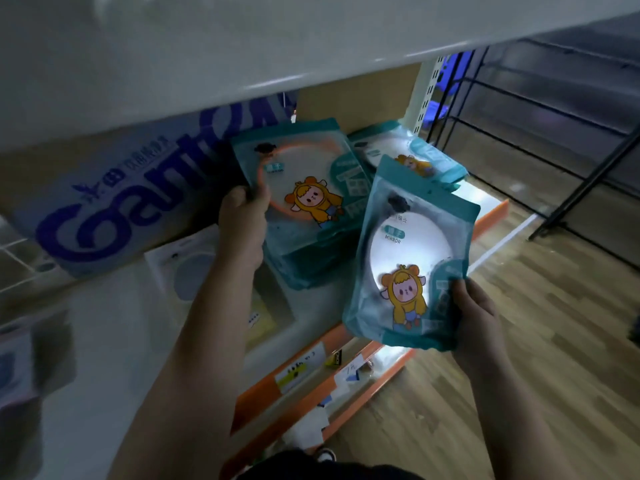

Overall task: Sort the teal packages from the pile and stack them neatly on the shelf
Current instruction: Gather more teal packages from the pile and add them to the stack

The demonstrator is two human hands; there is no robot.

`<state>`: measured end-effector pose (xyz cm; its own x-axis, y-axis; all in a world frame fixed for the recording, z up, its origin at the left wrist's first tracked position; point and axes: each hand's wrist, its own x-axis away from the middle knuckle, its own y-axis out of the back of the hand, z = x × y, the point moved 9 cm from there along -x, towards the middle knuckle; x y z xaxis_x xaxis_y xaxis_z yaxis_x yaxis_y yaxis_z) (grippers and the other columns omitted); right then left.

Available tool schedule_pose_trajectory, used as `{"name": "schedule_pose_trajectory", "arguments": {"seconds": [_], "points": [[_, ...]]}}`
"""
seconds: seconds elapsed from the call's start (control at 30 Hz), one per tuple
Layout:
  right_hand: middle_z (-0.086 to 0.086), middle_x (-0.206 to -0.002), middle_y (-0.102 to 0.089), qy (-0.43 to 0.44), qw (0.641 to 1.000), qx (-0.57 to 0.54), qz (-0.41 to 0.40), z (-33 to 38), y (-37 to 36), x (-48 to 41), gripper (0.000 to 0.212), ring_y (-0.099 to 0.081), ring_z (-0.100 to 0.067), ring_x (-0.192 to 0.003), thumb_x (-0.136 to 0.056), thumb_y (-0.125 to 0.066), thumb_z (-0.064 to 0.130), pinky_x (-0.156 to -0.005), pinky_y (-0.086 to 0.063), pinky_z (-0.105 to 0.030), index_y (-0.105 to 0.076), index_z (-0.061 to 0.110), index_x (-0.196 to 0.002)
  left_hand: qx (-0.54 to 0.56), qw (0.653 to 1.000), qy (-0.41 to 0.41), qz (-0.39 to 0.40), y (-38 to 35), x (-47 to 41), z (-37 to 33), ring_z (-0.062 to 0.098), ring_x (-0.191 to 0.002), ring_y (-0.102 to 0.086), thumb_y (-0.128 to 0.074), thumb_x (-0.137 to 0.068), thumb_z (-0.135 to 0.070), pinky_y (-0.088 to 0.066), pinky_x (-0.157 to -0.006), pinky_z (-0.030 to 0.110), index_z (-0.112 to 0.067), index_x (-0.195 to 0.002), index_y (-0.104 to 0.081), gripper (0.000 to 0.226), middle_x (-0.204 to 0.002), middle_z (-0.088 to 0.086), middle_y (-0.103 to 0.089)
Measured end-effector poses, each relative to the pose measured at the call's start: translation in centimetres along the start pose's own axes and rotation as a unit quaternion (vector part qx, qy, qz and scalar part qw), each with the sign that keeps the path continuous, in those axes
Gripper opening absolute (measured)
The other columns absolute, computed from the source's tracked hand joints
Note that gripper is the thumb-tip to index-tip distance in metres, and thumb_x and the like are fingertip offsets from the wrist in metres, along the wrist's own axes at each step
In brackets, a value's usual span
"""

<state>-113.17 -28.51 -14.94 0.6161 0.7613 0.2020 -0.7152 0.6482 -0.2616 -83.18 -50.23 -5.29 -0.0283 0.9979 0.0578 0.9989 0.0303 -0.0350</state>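
Near the centre of the view, the left hand (242, 226) grips the left edge of a teal package with an orange ring (304, 181), the thumb on its front and the fingers curled round the edge. This package lies tilted on top of a stack of teal packages (304, 265), which stands on the shelf (254, 393). To the right, the right hand (478, 313) pinches the lower right corner of a teal package with a white disc (412, 258), the thumb on the front and the other fingers hidden behind it. It holds this package upright in the air, above the front edge of the shelf, and apart from the stack. Behind it, at the back right of the shelf, more teal packages (408, 157) lie flat. Left of the stack a carton with big blue letters (114, 202) leans, and a white package (187, 268) and a yellow item (259, 320) lie near the left forearm. Paper labels (298, 372) sit on the orange front edge. An upper board (242, 46) covers the top of the view. On the right are a wooden floor (519, 341) and a black wire rack (554, 116).
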Motion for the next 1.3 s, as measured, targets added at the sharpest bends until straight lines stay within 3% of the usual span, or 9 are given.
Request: {"name": "schedule_pose_trajectory", "arguments": {"seconds": [0.1, 0.33, 0.47, 0.6, 0.7, 0.83, 0.93, 1.07, 1.3], "points": [[-0.013, -0.106, -0.068, -0.007, 1.000, 0.014, 0.006, 0.4, 0.6, -2.4, 0.028, -0.064, -0.033, -0.095, -0.095, -0.053, 0.031, -0.080, -0.056, -0.045, -0.066, 0.013, -0.113, -0.003, 1.000, 0.007, -0.012, -1.3, -0.7, 0.1, 0.029, -0.099, -0.067, -0.059, -0.095, -0.036, -0.055, -0.089, 0.050, -0.011, -0.105, -0.063, 0.028, -0.107, 0.011, -0.068], [-0.004, -0.094, -0.070, -0.023, 0.997, 0.020, 0.067, 2.7, 1.1, -8.3, 0.025, -0.068, -0.023, -0.086, -0.098, -0.049, 0.027, -0.074, -0.058, -0.039, -0.074, 0.024, -0.094, -0.112, 0.992, -0.008, -0.054, -2.2, -0.5, 0.6, 0.027, -0.098, -0.065, -0.064, -0.084, -0.047, -0.052, -0.091, 0.054, -0.015, -0.101, -0.066, 0.036, -0.104, 0.008, -0.069], [0.002, -0.082, -0.071, -0.012, 0.990, 0.059, 0.126, 5.5, 0.4, -10.9, 0.031, -0.069, -0.017, -0.075, -0.099, -0.048, 0.026, -0.064, -0.060, -0.032, -0.075, 0.028, -0.084, -0.165, 0.976, -0.022, -0.138, -1.9, 0.2, 0.5, 0.022, -0.099, -0.065, -0.067, -0.086, -0.044, -0.054, -0.088, 0.042, -0.012, -0.114, -0.063, 0.043, -0.109, 0.005, -0.068], [-0.004, -0.090, -0.075, -0.008, 0.978, 0.085, 0.193, 8.0, -1.4, -12.2, 0.025, -0.073, -0.022, -0.079, -0.099, -0.048, 0.026, -0.062, -0.061, -0.035, -0.072, 0.023, -0.091, -0.245, 0.938, -0.064, -0.238, -1.1, 2.7, 0.1, 0.020, -0.099, -0.059, -0.043, -0.101, -0.044, -0.037, -0.079, 0.028, -0.008, -0.114, -0.059, 0.042, -0.107, 0.008, -0.064], [-0.006, -0.092, -0.074, -0.003, 0.967, 0.084, 0.241, 9.5, -3.3, -12.5, 0.021, -0.072, -0.025, -0.083, -0.099, -0.049, 0.024, -0.069, -0.061, -0.038, -0.068, 0.017, -0.098, -0.217, 0.927, -0.115, -0.284, -0.9, 6.0, 0.8, -0.009, -0.067, -0.053, -0.035, -0.105, -0.036, -0.036, -0.059, 0.017, -0.010, -0.097, -0.056, 0.035, -0.078, -0.005, -0.057], [-0.003, -0.090, -0.075, -0.008, 0.953, 0.073, 0.294, 11.4, -7.0, -12.9, 0.017, -0.072, -0.021, -0.082, -0.098, -0.052, 0.022, -0.066, -0.060, -0.033, -0.068, 0.016, -0.097, -0.340, 0.877, -0.162, -0.298, -1.8, 10.4, 3.1, 0.023, -0.064, -0.052, -0.036, -0.102, -0.028, -0.023, -0.054, 0.032, -0.004, -0.087, -0.055, 0.035, -0.074, 0.011, -0.055], [-0.002, -0.087, -0.074, 0.011, 0.935, 0.086, 0.343, 12.8, -10.7, -12.8, 0.017, -0.071, -0.021, -0.082, -0.098, -0.053, 0.023, -0.070, -0.060, -0.036, -0.068, 0.015, -0.096, -0.440, 0.842, -0.152, -0.272, -3.0, 12.5, 5.4, 0.033, -0.077, -0.057, -0.041, -0.099, -0.022, -0.037, -0.062, 0.033, -0.001, -0.093, -0.061, 0.030, -0.084, 0.018, -0.060], [-0.007, -0.087, -0.075, 0.009, 0.920, 0.106, 0.377, 13.1, -15.7, -13.6, 0.019, -0.073, -0.025, -0.082, -0.098, -0.056, 0.022, -0.068, -0.059, -0.038, -0.068, 0.008, -0.097, -0.527, 0.809, -0.086, -0.248, -3.5, 12.7, 7.4, 0.034, -0.100, -0.054, -0.043, -0.100, -0.030, -0.045, -0.083, 0.043, -0.007, -0.110, -0.060, 0.030, -0.107, 0.016, -0.061], [-0.018, -0.096, -0.072, -0.006, 0.893, 0.195, 0.405, 11.2, -21.3, -14.9, 0.015, -0.070, -0.034, -0.092, -0.092, -0.064, 0.015, -0.083, -0.056, -0.054, -0.066, 0.001, -0.097, -0.536, 0.795, -0.095, -0.269, -3.5, 13.2, 6.9, 0.033, -0.094, -0.055, -0.037, -0.101, -0.034, -0.043, -0.080, 0.040, -0.008, -0.105, -0.061, 0.036, -0.100, 0.014, -0.063]]}}
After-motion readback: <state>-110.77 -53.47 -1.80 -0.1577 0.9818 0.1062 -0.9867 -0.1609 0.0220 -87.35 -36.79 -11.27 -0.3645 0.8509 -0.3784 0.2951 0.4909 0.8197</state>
